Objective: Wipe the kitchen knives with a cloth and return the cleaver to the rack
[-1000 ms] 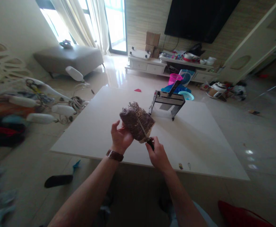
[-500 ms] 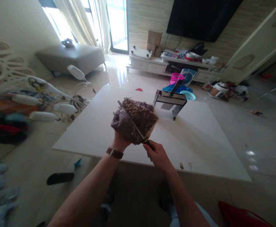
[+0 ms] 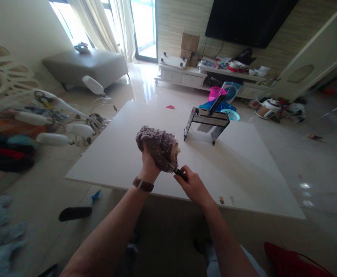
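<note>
My left hand (image 3: 149,163) is wrapped around a thick, shaggy brown-grey cloth (image 3: 159,148), folded over with a pale edge showing on its right side. My right hand (image 3: 193,185) grips the black handle of a knife (image 3: 181,175). The knife's blade goes into the fold of the cloth, so only a short bit near the handle shows. Both hands are above the near part of the white table (image 3: 228,173).
A grey-and-black frame stand (image 3: 211,116) with a black-handled wide blade in it stands on the table's far side. A red triangular piece (image 3: 170,107) lies at the far edge. Two small items, one a yellow-black bit (image 3: 221,200), lie near the front edge.
The cloth, spread open under the blade before, is now folded over it and hides most of it. My left hand has closed around the cloth; the right keeps hold of the handle.
</note>
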`<state>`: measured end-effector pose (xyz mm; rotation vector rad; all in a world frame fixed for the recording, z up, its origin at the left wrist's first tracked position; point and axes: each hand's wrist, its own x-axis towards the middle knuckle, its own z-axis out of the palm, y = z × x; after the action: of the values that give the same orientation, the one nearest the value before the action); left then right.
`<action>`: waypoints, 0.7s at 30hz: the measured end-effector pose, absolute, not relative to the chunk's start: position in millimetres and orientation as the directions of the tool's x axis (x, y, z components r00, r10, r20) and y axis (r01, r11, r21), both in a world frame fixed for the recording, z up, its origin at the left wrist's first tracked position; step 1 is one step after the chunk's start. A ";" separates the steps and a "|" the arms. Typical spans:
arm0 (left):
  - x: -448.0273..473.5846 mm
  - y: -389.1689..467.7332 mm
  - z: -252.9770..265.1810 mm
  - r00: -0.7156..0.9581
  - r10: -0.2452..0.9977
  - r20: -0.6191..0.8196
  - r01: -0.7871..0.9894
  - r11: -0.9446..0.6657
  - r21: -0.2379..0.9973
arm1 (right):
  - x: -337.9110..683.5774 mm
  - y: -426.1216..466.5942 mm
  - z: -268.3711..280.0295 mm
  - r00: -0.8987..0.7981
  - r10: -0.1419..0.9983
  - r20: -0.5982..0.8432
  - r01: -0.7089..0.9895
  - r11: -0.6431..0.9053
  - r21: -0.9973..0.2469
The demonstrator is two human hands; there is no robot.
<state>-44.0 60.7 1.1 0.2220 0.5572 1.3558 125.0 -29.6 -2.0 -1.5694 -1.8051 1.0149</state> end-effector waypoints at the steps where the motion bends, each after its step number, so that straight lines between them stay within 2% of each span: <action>1: -50.4 62.3 5.2 0.129 0.959 -0.253 -0.867 0.233 0.441 | 125.2 -30.3 -1.4 -0.191 0.979 -0.065 0.591 0.062 -0.804; 6: -76.9 67.2 19.3 0.117 0.971 -0.208 -0.886 0.196 0.419 | 128.8 -31.7 2.8 -0.231 0.972 -0.038 0.689 0.135 -0.712; 12: -78.3 63.5 23.2 0.086 0.986 -0.144 -0.895 0.140 0.424 | 133.2 -30.2 -2.4 -0.199 0.978 0.060 0.802 0.198 -0.563; 21: -44.0 45.9 19.5 0.106 0.984 -0.142 -0.840 0.164 0.517 | 132.4 -30.6 -1.7 -0.144 0.985 0.099 0.710 0.172 -0.683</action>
<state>-44.0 45.9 19.5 0.3428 0.5105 1.3830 132.4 -30.6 -1.7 -1.5941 -1.9183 0.6690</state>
